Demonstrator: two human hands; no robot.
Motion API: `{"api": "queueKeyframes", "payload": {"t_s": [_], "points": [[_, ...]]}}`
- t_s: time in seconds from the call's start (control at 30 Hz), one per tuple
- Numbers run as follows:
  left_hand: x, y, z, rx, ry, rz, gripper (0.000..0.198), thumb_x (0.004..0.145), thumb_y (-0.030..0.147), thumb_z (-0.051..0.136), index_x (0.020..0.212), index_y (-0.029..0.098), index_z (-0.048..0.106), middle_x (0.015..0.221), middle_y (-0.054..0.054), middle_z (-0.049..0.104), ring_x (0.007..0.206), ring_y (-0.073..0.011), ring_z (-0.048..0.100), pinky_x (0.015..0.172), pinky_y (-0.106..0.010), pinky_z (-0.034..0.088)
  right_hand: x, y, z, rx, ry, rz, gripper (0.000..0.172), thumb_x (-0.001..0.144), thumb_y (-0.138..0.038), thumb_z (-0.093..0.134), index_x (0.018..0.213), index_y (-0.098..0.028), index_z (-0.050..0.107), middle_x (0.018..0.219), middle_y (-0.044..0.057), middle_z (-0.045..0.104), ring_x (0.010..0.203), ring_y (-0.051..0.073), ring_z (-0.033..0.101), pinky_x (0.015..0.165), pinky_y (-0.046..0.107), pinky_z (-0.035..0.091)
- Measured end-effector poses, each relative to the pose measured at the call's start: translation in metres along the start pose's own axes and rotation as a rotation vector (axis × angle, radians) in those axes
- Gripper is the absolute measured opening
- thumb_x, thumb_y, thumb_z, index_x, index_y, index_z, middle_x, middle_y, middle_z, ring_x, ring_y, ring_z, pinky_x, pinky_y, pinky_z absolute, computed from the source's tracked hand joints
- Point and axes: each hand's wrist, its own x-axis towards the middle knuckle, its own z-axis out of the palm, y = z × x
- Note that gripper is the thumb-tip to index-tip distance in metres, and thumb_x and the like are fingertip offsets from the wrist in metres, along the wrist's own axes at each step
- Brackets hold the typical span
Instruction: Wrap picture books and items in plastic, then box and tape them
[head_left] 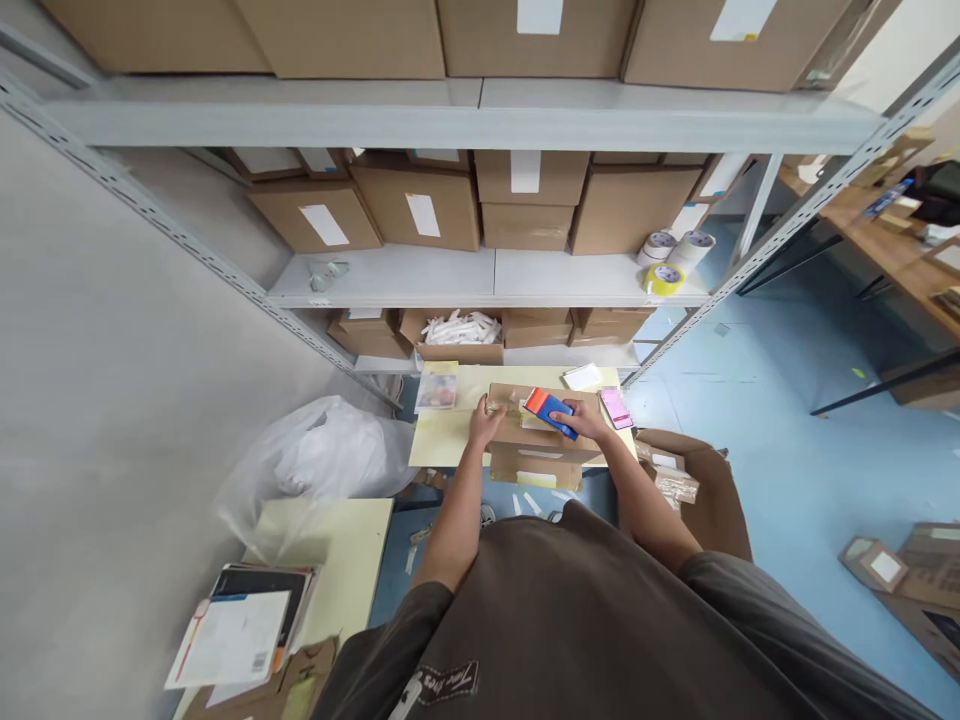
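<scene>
On the pale yellow table (442,440) in front of me sits a brown cardboard box (510,432) with its flaps out towards me. My left hand (486,422) grips the left side of this box, thumb on top, beside a shiny patch that looks like clear tape. In my right hand (583,418) is a small blue and orange packet (551,413), tilted over the top of the box. Under the packet, part of a pale label shows on the box. A pink-screened phone (616,408) lies right of my right hand.
A white card (583,377) and a printed bag (437,386) lie on the table. Behind rises a metal shelf (420,275) with cartons and tape rolls (664,279). A plastic bag (330,450) bulges at left; an open carton (712,500) stands at right.
</scene>
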Motion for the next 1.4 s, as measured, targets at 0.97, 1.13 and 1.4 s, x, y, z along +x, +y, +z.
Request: {"api": "queueKeyframes", "payload": {"t_s": [0.97, 1.13, 1.4], "points": [[0.004, 0.031, -0.030, -0.228, 0.107, 0.070, 0.039, 0.080, 0.058, 0.074, 0.068, 0.020, 0.074, 0.063, -0.004, 0.069, 0.063, -0.0186, 0.062, 0.066, -0.030, 0.048, 0.013, -0.033, -0.012, -0.343, -0.071, 0.047, 0.058, 0.077, -0.080, 0.075, 0.077, -0.024, 0.065, 0.073, 0.000, 0.069, 0.073, 0.020, 0.064, 0.066, 0.026, 0.046], [0.005, 0.009, -0.051, -0.223, 0.164, 0.004, 0.036, 0.079, 0.055, 0.075, 0.069, 0.020, 0.075, 0.062, -0.003, 0.068, 0.062, -0.0171, 0.061, 0.065, -0.028, 0.049, 0.027, -0.041, 0.001, -0.275, -0.125, 0.046, 0.058, 0.075, -0.080, 0.076, 0.080, -0.023, 0.069, 0.074, 0.000, 0.070, 0.070, 0.020, 0.064, 0.063, 0.027, 0.048], [0.002, -0.027, -0.038, -0.302, 0.168, -0.213, 0.037, 0.075, 0.054, 0.080, 0.071, 0.018, 0.075, 0.063, -0.003, 0.069, 0.061, -0.0160, 0.063, 0.062, -0.027, 0.050, 0.060, -0.061, 0.021, -0.350, -0.170, 0.053, 0.059, 0.069, -0.078, 0.082, 0.075, -0.020, 0.075, 0.070, 0.003, 0.072, 0.065, 0.020, 0.062, 0.060, 0.029, 0.048]]}}
